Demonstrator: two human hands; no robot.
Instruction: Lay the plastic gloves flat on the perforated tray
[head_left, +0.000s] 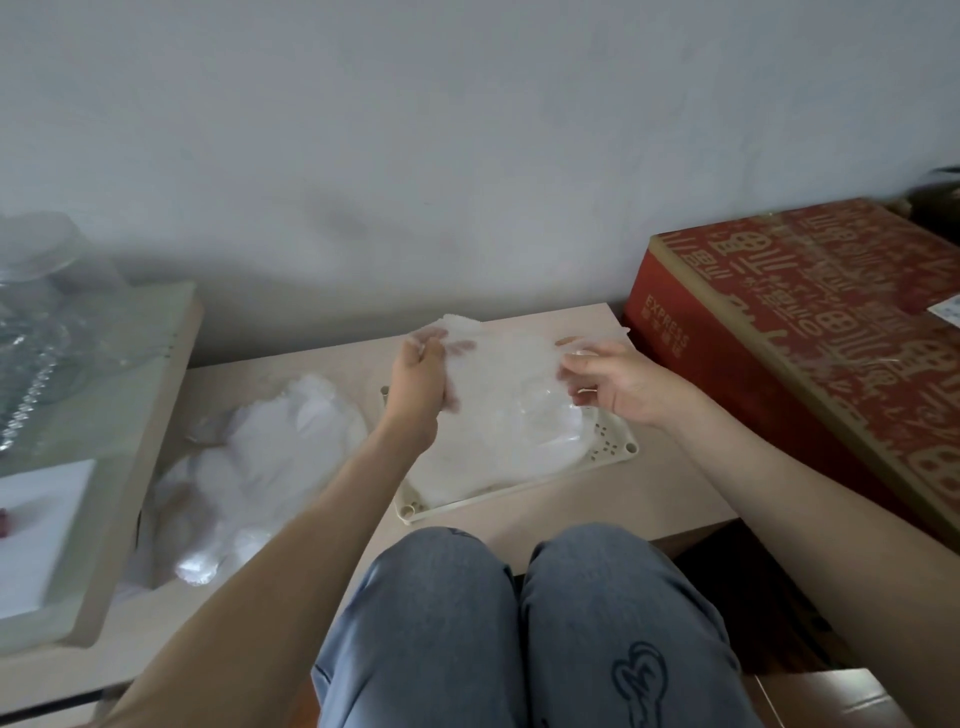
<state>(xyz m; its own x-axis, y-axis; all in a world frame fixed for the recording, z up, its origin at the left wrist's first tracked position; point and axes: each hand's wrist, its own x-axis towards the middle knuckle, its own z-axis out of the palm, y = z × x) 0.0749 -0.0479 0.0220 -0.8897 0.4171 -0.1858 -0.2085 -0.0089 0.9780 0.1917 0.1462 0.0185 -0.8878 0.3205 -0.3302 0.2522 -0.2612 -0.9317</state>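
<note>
From my seat I see a side table (130, 395) with glassware (36, 332) at far left, then a heap of gloves (260, 467) on the low table (571, 519). At centre, left hand (421, 379) and right hand (618, 384) each pinch an edge of one glove (504, 364), stretched above the tray (618, 441) and hiding most of it. A red box (810, 322) crowds the right

The plastic glove (498, 374) is translucent milky white, like the pile of gloves (270, 457). The tray (613, 449) is cream, dotted with small dark holes. The desk (675, 493) is pale beige. The box (810, 322) is red with tan characters. The jeans (426, 623) are faded blue with a dark line drawing.
</note>
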